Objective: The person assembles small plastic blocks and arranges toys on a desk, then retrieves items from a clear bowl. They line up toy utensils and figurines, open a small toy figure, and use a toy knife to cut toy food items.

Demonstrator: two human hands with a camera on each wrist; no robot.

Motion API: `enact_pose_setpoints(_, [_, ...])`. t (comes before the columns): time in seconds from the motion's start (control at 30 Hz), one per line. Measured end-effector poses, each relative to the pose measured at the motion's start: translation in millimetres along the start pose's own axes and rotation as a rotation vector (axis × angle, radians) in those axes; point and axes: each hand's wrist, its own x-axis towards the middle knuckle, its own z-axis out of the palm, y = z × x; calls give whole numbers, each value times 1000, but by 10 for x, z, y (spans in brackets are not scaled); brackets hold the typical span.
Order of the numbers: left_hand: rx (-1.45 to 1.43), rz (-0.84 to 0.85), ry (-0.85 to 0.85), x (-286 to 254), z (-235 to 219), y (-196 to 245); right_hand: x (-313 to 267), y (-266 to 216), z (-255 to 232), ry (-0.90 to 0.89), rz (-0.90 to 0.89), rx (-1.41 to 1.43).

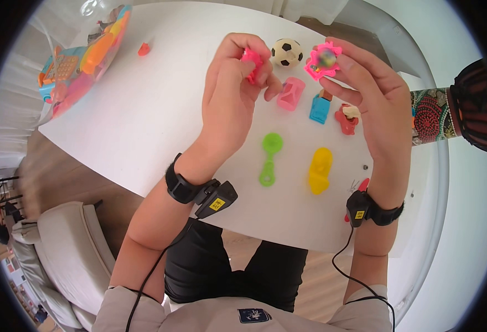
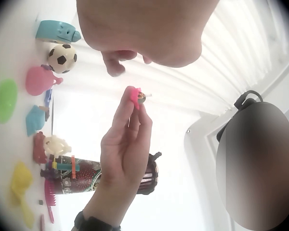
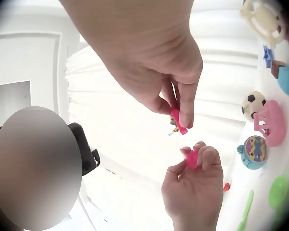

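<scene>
Both hands are raised over the white table [image 1: 188, 66], a short gap apart. My left hand [image 1: 227, 99] holds a small bright-pink plastic piece [image 1: 250, 62] in curled fingers, which partly cover it; the piece also shows in the right wrist view. Between thumb and fingers, my right hand [image 1: 379, 86] pinches a pink toy shell [image 1: 314, 69] with a wavy edge. Its open side faces the head camera and shows a small round greenish part [image 1: 326, 58] inside. A thin ridged pin [image 3: 173, 132] sticks out from that shell in the right wrist view.
Below the hands lie a football toy [image 1: 286, 52], pink toy [image 1: 291, 93], blue toy [image 1: 320, 109], red toy [image 1: 345, 123], green spoon-like toy [image 1: 272, 144] and yellow toy [image 1: 320, 169]. A red piece [image 1: 144, 49] and bag of toys [image 1: 102, 55] sit left; a patterned drum [image 1: 434, 113] stands right.
</scene>
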Motion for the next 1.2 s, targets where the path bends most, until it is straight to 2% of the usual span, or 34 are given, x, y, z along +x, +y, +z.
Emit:
enact_pose_setpoints(0.07, [-101, -29, -58, 1, -23, -11, -3, -4, 6, -3, -24, -1])
enact_pose_setpoints(0.13, [89, -179, -135, -9, 10, 11, -21, -32, 0, 9, 2, -96])
enact_pose_setpoints(0.17, [89, -180, -136, -19, 50, 28, -28, -44, 1, 10, 2, -96])
enact_pose_setpoints(0.23, [49, -305, -163, -36, 133, 55, -38, -62, 8, 10, -11, -109])
enact_pose_setpoints(0.43, [53, -321, -172, -34, 141, 21, -40, -46, 21, -18, -110, -50])
enact_pose_setpoints(0.87, [55, -286, -191, -27, 126, -4, -45, -38, -31, -88, -113, -103])
enact_pose_setpoints(0.93, [70, -290, -197, -29, 124, -3, -66, -62, -35, -145, -126, -259])
enact_pose_setpoints(1.2, [125, -297, -204, -28, 135, 41, -38, -20, -42, -145, -163, -272])
